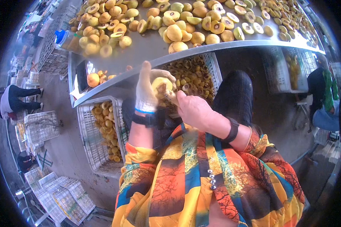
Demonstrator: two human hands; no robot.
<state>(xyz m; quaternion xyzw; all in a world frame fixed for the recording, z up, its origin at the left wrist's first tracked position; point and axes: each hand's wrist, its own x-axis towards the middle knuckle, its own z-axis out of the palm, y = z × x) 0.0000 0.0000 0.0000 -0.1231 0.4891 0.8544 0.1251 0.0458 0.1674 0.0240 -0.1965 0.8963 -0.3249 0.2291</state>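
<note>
Head view: a round, pale-yellow piece of fruit (160, 83) is held in the air between the two hands. By the white-gloved left hand (146, 90) with its blue cuff edge, the piece is cupped, the grip closed about its side. By the bare right hand (194, 109), a slim, brownish tool (172, 98) appears to be clamped, its kind not to be told, its end at the brown patch on the cut face. From that patch, the piece is judged to be only partly worked.

Just below, yellow and brown fruit pieces (195, 77) are heaped in a white plastic crate (216, 72); hollowed-looking yellow halves (109, 130) are gathered in a second white plastic crate (85, 130) at the left. The latter are judged to be finished.

Beyond, on the grey metal counter (149, 43), many orange-yellow rounded fruits (174, 33) and dark-centred cut halves (217, 27) are spread, so much is judged to be left.
</note>
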